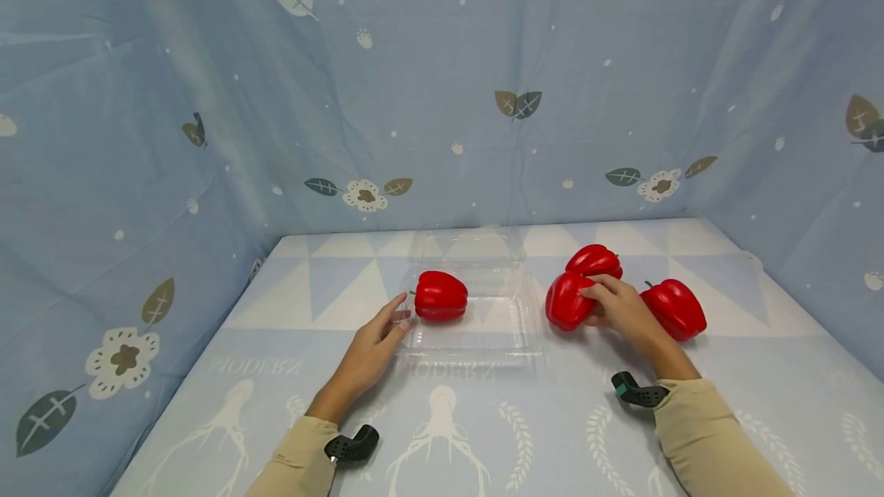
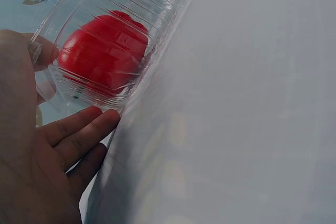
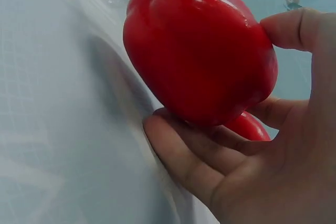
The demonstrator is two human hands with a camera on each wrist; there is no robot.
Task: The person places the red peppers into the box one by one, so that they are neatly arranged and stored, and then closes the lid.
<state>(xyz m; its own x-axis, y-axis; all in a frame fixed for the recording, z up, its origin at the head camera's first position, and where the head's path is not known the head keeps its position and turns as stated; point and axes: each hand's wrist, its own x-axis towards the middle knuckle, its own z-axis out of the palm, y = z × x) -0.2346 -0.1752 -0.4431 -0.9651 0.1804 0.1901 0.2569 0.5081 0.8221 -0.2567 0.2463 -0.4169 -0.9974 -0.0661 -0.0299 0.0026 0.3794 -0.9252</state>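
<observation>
My right hand point(image 1: 625, 313) grips a red bell pepper point(image 1: 568, 301), just right of a clear plastic container point(image 1: 497, 328). In the right wrist view, the thumb presses one side of this pepper point(image 3: 199, 51) and the fingers point(image 3: 184, 156) lie under it. Inside the container, at its left end, another red bell pepper point(image 1: 440, 297) lies on its side, its green stem to the left. My left hand point(image 1: 369, 351) is at the container's left end. Seen from the left wrist, its fairly straight fingers point(image 2: 79, 135) touch the clear wall beside the pepper point(image 2: 105, 51).
Two more red bell peppers lie on the right: one behind the held pepper point(image 1: 594, 260), one beyond my right wrist point(image 1: 675, 310). The container's clear lid point(image 1: 466, 244) lies folded back behind it. Patterned blue cloth point(image 1: 442, 98) encloses the table's back and sides.
</observation>
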